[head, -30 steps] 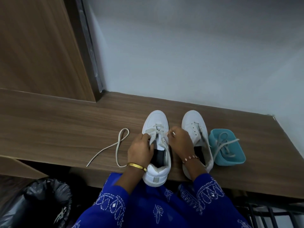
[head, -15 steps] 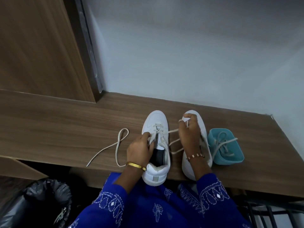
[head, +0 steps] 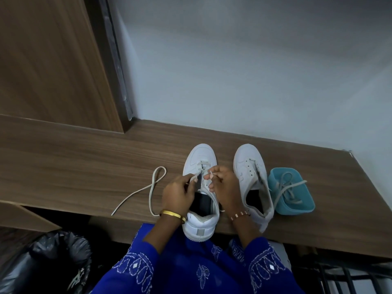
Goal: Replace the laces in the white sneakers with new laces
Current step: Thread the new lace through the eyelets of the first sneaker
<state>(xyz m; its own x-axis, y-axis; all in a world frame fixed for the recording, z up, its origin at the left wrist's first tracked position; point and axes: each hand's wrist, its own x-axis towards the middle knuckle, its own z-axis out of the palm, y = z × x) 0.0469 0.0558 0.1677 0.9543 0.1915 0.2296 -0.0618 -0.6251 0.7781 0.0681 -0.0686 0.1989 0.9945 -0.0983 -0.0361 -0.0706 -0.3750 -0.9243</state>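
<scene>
Two white sneakers stand side by side at the table's [head: 84,162] near edge. The left hand [head: 178,194] pinches the left sneaker's [head: 200,187] lace-side flap; the right hand [head: 224,187], which half a second ago reached out over the right sneaker [head: 250,177] drawing lace through, is back pinching the lace tip [head: 210,172] at an eyelet, likely starting the next crossing. A loose lace [head: 148,187] lies toward the left; a teal bowl [head: 305,205] holds more near the right edge
</scene>
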